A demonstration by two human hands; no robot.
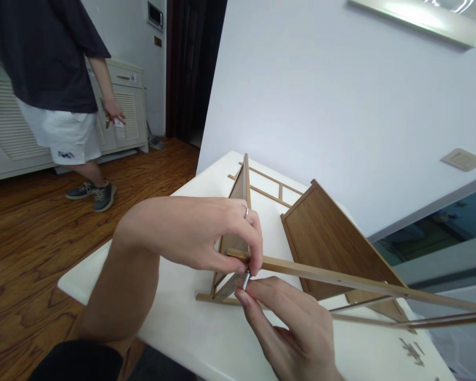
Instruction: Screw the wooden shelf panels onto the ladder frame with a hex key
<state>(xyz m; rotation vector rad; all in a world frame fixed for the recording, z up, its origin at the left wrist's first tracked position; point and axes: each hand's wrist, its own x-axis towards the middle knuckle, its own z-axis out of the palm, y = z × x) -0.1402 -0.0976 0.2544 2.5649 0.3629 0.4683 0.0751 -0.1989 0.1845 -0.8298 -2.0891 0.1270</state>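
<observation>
A slim silvery metal pin (246, 280), perhaps a screw, stands against the underside of a long wooden rail (301, 270) close to its left end. My right hand (289, 323) pinches the pin's lower end between thumb and forefinger. Reaching in from the left, my left hand (194, 233) has a ring on one finger. Its thumb and forefinger close around the rail at the pin's upper end, hiding the contact there. The rail belongs to a partly assembled wooden frame. Beneath my left hand an upright wooden panel (238, 188) joins that frame.
A larger wooden panel (325, 243) leans on the right of the white table (206, 344). Behind lies a thin ladder-like frame (280, 190). Small metal pieces (412, 352) lie at the table's right. A person (55, 69) stands beyond, left, by a white cabinet (129, 106).
</observation>
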